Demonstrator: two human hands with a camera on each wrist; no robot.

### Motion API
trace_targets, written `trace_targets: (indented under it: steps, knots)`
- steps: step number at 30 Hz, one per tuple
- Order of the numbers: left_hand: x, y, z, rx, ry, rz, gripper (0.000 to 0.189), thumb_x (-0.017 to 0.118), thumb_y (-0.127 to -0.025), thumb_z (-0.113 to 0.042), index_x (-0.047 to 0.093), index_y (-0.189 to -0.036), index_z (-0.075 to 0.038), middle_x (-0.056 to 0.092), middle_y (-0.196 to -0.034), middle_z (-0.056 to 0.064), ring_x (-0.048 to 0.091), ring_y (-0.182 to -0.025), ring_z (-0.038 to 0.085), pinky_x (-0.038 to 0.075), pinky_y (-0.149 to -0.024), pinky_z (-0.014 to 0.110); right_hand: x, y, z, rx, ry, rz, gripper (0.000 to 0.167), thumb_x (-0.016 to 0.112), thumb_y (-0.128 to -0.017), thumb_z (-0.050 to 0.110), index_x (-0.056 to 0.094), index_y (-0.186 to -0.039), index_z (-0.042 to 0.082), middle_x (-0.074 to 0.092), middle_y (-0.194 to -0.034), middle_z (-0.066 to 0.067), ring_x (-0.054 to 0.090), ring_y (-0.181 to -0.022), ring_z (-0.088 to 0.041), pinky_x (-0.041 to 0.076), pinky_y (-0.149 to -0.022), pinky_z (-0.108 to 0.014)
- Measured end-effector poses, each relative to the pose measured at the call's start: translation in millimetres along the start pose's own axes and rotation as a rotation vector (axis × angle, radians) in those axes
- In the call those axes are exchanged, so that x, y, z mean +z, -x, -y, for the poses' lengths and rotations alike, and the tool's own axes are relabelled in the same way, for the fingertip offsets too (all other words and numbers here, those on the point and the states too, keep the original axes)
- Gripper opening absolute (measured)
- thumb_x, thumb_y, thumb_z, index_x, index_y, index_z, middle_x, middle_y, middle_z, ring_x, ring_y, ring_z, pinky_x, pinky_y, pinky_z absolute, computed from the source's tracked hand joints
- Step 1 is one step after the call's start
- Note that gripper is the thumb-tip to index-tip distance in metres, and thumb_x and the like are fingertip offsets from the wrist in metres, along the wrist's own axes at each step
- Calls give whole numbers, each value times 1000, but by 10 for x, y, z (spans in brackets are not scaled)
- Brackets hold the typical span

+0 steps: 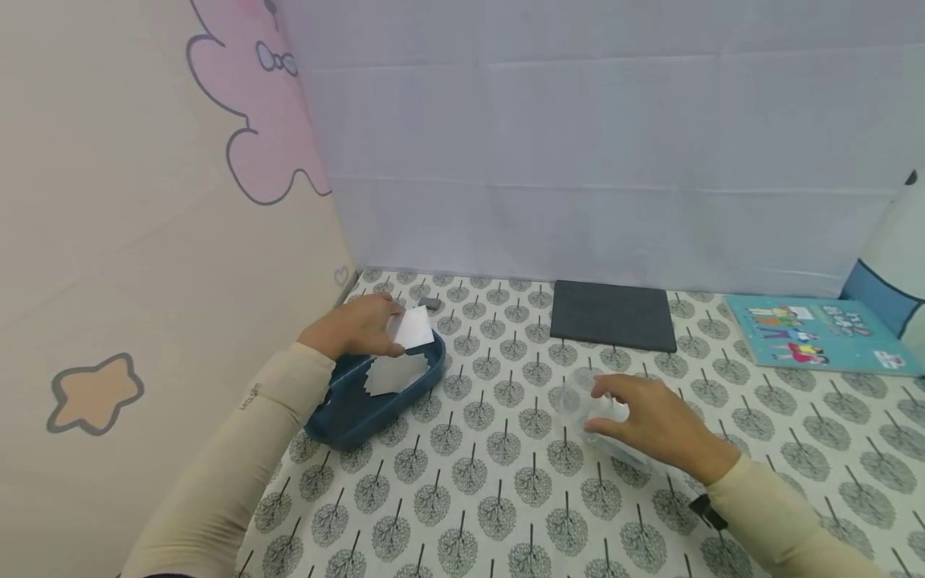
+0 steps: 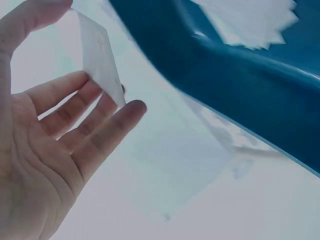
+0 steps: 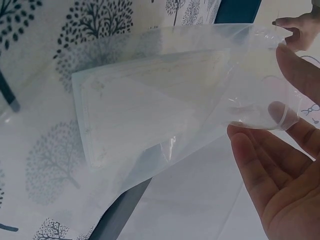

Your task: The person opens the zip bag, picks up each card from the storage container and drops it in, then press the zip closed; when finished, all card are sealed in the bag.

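Observation:
My left hand (image 1: 364, 321) pinches a thin stack of white cards (image 1: 415, 327) between thumb and fingers, over the far end of the dark blue tray (image 1: 376, 429). Inside that tray lies a fanned pile of pale cards (image 1: 393, 374). On the right, my right hand (image 1: 654, 421) holds a clear plastic bag (image 1: 574, 393) near its end, thumb on one side and fingers on the other. The right wrist view shows a whitish rectangular stack (image 3: 145, 107) inside the bag.
A black rectangular pad (image 1: 613, 315) lies at the back of the tree-patterned tablecloth (image 1: 506, 466). Right of it is a teal picture book (image 1: 824, 341). A small grey block (image 1: 429, 303) sits behind the tray. The wall (image 1: 144, 241) closes off the left side.

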State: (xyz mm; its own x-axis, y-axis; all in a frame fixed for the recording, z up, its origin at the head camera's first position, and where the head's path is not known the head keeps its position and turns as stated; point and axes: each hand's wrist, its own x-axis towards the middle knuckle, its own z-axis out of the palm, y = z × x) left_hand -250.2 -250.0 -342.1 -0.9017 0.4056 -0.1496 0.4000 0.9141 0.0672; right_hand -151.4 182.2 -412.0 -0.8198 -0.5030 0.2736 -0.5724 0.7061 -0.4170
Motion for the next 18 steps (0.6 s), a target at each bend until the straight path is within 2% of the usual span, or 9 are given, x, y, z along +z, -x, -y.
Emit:
trace_targets:
  steps: [2, 5, 8, 12, 18]
  knots:
    - [-56, 17, -145, 21, 15, -2, 75, 78, -80, -39, 57, -138, 4, 54, -138, 22, 56, -118, 35, 48, -97, 47, 5, 2, 2, -2, 0, -3, 37, 84, -81, 37, 71, -107, 15, 71, -109, 0, 64, -89, -17, 54, -73, -40]
    - [-86, 27, -383, 61, 28, 2, 75, 77, -80, -41, 57, -138, 2, 52, -143, 21, 54, -125, 36, 46, -101, 46, 13, 0, 7, -4, 2, -6, 37, 84, -81, 37, 71, -107, 15, 71, -110, -1, 65, -89, -18, 54, -73, -40]
    - [-65, 8, -595, 104, 17, -3, 73, 77, -80, -42, 58, -139, -2, 54, -140, 17, 59, -115, 32, 51, -93, 43, 9, -2, 16, 3, 2, -5, 36, 84, -81, 37, 70, -107, 15, 71, -110, -1, 65, -88, -18, 54, -72, -40]
    - [-20, -30, -824, 154, 44, -23, 69, 79, -80, -43, 60, -137, -7, 60, -123, 9, 59, -90, 20, 53, -72, 34, -2, -1, 34, 22, 0, 6, 37, 84, -81, 38, 70, -107, 15, 71, -109, -1, 65, -89, -19, 54, -73, -40]
    - [-29, -93, -1131, 222, 31, -39, 70, 81, -79, -44, 60, -136, -9, 63, -121, 5, 60, -90, 17, 53, -71, 29, -9, 6, 49, 32, 4, 11, 39, 84, -81, 40, 71, -107, 15, 71, -108, -2, 65, -89, -20, 54, -73, -41]
